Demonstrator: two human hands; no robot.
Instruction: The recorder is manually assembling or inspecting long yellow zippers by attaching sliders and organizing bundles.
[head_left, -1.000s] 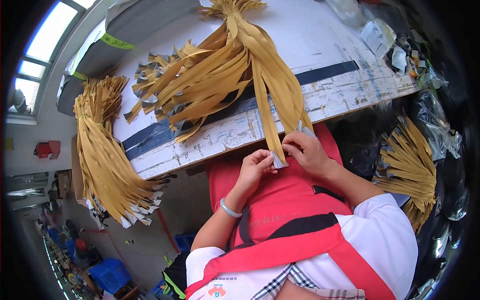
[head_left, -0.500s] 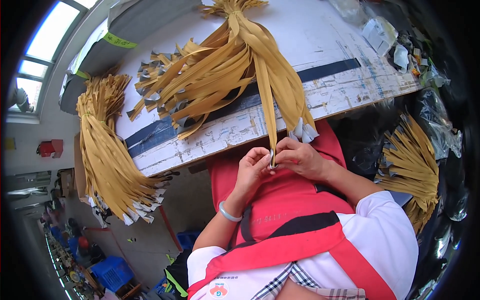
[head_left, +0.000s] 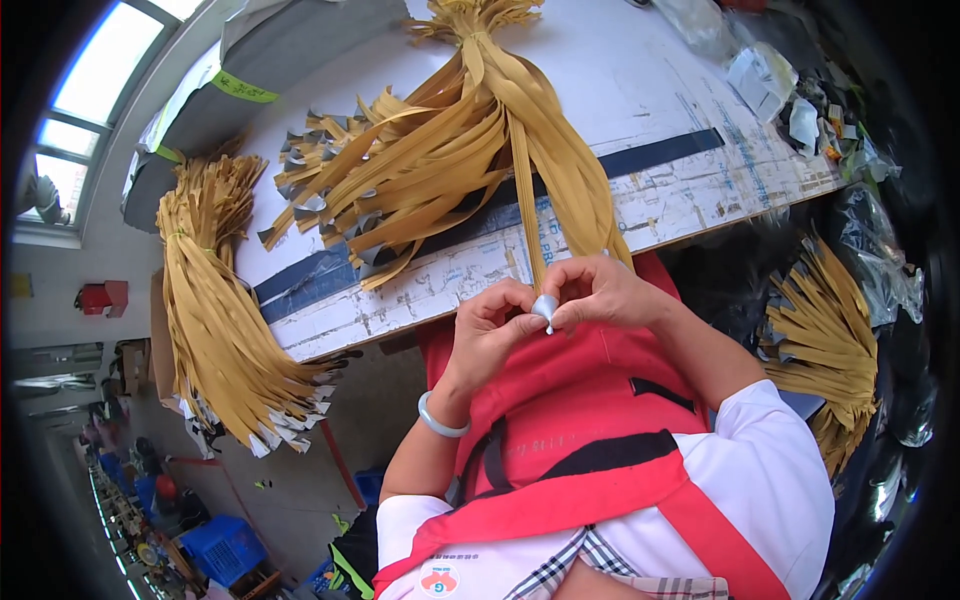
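Both my hands meet in front of the table edge at one long tan strip [head_left: 525, 200]. A silver-grey end piece [head_left: 545, 306] of that strip shows between my fingertips, curled into a cone shape. My left hand [head_left: 490, 325] pinches it from the left with thumb and forefinger. From the other side my right hand [head_left: 605, 295] pinches the same end, its fingers bent. The strip runs up to a tied bundle of tan strips [head_left: 540, 110] lying on the table. Many loose strips of this bundle fan out to the left, showing grey tips.
A second tied bundle [head_left: 215, 310] hangs over the table's left end. More tan strips [head_left: 825, 350] lie low at the right, beside clear plastic bags [head_left: 880, 250]. A dark band [head_left: 660, 150] runs along the white table [head_left: 420, 310]. A blue crate [head_left: 225, 548] stands on the floor.
The strip's end has been turned so its silver-grey piece now shows, curled, between my fingertips. My hands have shifted slightly upward, and the right hand now covers the bundle's white tips.
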